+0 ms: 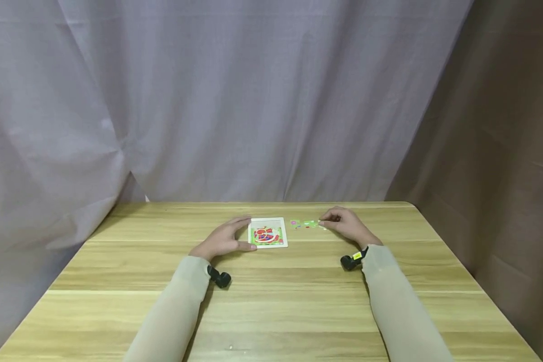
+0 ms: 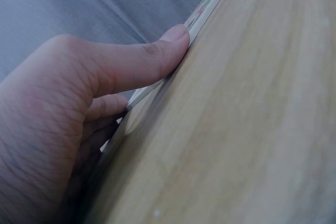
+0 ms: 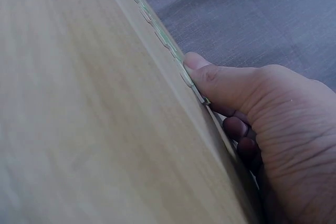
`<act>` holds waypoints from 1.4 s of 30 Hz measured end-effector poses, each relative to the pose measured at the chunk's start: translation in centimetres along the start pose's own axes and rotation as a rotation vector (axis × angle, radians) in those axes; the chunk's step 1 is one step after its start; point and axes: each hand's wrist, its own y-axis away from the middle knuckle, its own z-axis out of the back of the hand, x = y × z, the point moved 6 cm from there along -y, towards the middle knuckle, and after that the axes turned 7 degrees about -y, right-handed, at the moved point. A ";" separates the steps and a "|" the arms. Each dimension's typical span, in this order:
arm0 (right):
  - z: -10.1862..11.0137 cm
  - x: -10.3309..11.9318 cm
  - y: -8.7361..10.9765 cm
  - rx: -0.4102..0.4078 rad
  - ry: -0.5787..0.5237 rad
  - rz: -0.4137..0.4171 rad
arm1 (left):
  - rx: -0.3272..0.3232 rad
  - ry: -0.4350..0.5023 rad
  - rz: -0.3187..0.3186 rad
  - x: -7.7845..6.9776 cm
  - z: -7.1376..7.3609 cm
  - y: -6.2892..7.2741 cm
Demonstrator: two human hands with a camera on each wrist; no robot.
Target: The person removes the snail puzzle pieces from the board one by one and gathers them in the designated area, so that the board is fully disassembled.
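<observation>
A grey curtain (image 1: 235, 100) hangs behind the work area, with a brown curtain (image 1: 493, 151) to the right. The wooden desk (image 1: 271, 301) carries all items. Two beige sleeves (image 1: 176, 311) extend onto the desk from the near edge.

The puzzle board (image 1: 267, 233), a white-framed tray with a red and green picture, lies flat at the centre of the desk towards its far side. The left hand (image 1: 223, 240) grasps the board's left edge: thumb against the near corner, fingers along the far side.

The loose puzzle pieces (image 1: 304, 224), green and pink, lie in a small cluster just right of the board. The right hand (image 1: 346, 225) rests at the right end of the cluster, thumb and curled fingers pinching a piece there.
</observation>
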 end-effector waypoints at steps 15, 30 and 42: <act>0.6 -0.7 0.5 -0.023 0.008 -0.018 | 0.015 0.010 -0.018 -0.3 -0.3 -0.7; 0.2 -0.2 0.4 -0.017 -0.007 0.010 | 0.004 0.021 -0.007 -0.2 -0.2 -0.1; -0.3 0.0 0.1 -0.010 -0.011 0.000 | 0.009 0.001 -0.004 0.4 0.1 0.1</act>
